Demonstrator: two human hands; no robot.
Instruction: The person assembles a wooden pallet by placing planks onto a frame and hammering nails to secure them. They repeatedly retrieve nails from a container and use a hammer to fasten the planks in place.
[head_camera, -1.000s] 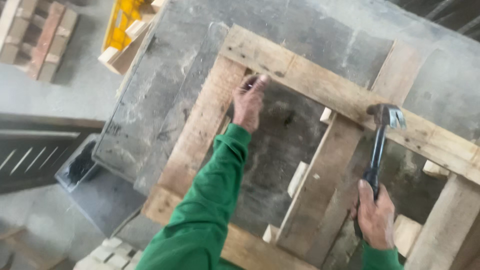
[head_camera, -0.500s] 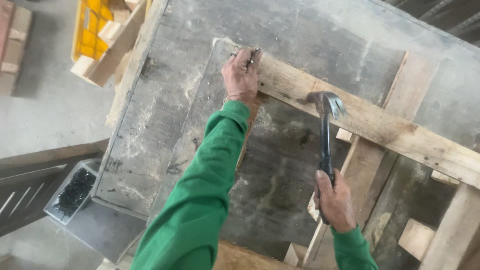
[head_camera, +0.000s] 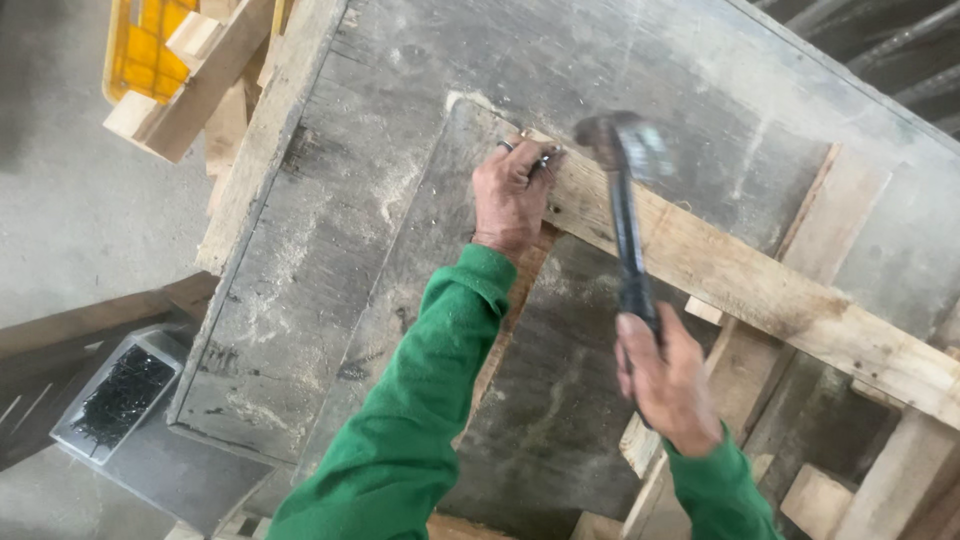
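My left hand (head_camera: 512, 195) pinches nails (head_camera: 545, 158) at the near-left corner of a wooden pallet frame (head_camera: 760, 290), holding one against the top plank. My right hand (head_camera: 665, 385) grips the dark handle of a hammer (head_camera: 625, 215). The hammer's head, blurred by motion, is raised just right of the nails. Both arms wear green sleeves. The pallet frame lies on a grey, dusty worktable (head_camera: 380, 200).
A metal tray of dark nails (head_camera: 118, 397) sits at the lower left beside the table. A yellow crate (head_camera: 150, 50) and loose wooden planks (head_camera: 215, 75) lie at the upper left. Small wood blocks (head_camera: 815, 500) rest under the frame at the lower right.
My left hand moved along the plank to the frame's corner and set a nail there. My right hand swung the hammer up and over toward that corner. The camera closed in.
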